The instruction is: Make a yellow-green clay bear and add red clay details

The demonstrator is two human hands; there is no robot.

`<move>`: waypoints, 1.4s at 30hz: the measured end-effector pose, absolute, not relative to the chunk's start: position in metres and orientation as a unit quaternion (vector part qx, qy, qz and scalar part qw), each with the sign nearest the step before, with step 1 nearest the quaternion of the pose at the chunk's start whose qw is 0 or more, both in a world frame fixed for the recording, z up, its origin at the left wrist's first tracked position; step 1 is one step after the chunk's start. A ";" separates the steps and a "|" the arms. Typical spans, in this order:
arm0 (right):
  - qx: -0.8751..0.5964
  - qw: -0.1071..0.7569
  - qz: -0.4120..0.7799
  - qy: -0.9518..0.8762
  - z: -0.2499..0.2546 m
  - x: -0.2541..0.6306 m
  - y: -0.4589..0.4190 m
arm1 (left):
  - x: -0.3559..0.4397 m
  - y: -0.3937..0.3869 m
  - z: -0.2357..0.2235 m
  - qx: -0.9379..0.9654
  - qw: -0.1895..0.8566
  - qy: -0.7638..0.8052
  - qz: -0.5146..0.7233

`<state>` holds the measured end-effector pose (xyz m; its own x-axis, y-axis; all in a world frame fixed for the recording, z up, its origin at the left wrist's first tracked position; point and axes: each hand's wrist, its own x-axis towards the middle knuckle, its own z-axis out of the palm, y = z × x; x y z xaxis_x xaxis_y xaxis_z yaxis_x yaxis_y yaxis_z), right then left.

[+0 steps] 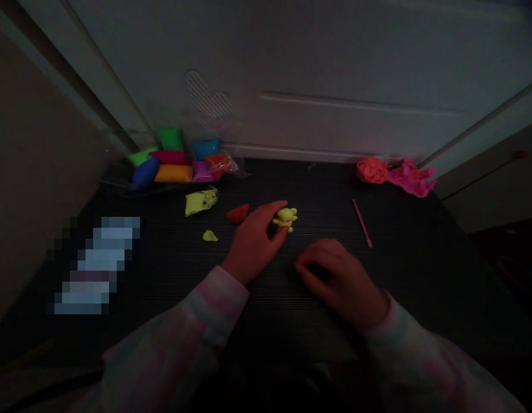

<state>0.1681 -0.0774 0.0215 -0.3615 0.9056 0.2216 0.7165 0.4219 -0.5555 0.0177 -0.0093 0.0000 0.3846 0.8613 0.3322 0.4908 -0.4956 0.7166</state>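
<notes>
A small yellow clay figure (285, 215) with a round head, ears and stubby limbs is at the middle of the dark table. My left hand (259, 235) has its thumb and fingers around the figure's left side, gripping it. Nearer to me and to the right, my right hand (334, 275) is closed, thumb against the index finger, apart from the figure. Whether something tiny sits in that pinch is hidden. Left of my left hand lie a red clay lump (238, 214), a flat yellow clay scrap (210, 236) and an opened yellow clay packet (200, 202).
Several coloured clay packets (173, 174) lie in clear plastic at the back left. A pink modelling tool (362, 223) rests to the right. Crumpled orange paper (372, 170) and pink paper (412, 178) stand by the back panel. A blurred-out bright rectangle (100, 267) is at left.
</notes>
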 end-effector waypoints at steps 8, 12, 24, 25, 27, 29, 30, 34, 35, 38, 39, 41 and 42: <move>-0.509 0.171 0.112 -0.836 0.002 0.176 -0.095 | 0.026 -0.005 -0.009 0.865 0.191 0.363 0.290; -0.535 0.238 0.150 -0.797 0.005 0.183 -0.097 | 0.027 -0.007 -0.008 0.869 0.196 0.360 0.275; -0.543 0.218 0.043 -0.810 0.002 0.192 -0.098 | 0.025 -0.006 -0.003 0.853 0.218 0.363 0.304; -0.539 0.213 0.033 -0.814 0.002 0.192 -0.100 | 0.022 -0.007 0.001 0.852 0.213 0.366 0.309; -0.529 0.204 0.024 -0.823 0.000 0.192 -0.105 | 0.011 -0.011 0.009 0.845 0.183 0.385 0.322; -0.517 0.193 0.023 -0.834 -0.001 0.191 -0.110 | -0.006 -0.019 0.017 0.831 0.134 0.431 0.326; -0.511 0.191 0.023 -0.838 -0.002 0.191 -0.111 | -0.015 -0.025 0.020 0.823 0.107 0.458 0.317; -0.505 0.204 0.038 -0.837 -0.003 0.189 -0.111 | -0.042 -0.052 0.019 0.828 0.082 0.507 0.224; -0.507 0.210 0.043 -0.835 -0.003 0.189 -0.110 | -0.044 -0.057 0.017 0.829 0.094 0.513 0.201; -0.513 0.220 0.051 -0.828 -0.002 0.189 -0.109 | -0.039 -0.068 0.008 0.833 0.101 0.520 0.163; -0.515 0.224 0.052 -0.826 -0.002 0.189 -0.109 | -0.035 -0.069 0.006 0.833 0.100 0.522 0.154; -0.519 0.232 0.055 -0.821 -0.001 0.190 -0.109 | -0.030 -0.071 0.003 0.838 0.093 0.519 0.141; -0.520 0.237 0.057 -0.819 -0.001 0.190 -0.110 | -0.028 -0.072 0.002 0.842 0.085 0.516 0.136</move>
<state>0.1898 -0.1096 -0.0010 -0.3475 0.8781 0.3289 0.8242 0.4533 -0.3394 -0.0282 -0.0722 0.0025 0.4316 0.8910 0.1407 0.8447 -0.4540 0.2836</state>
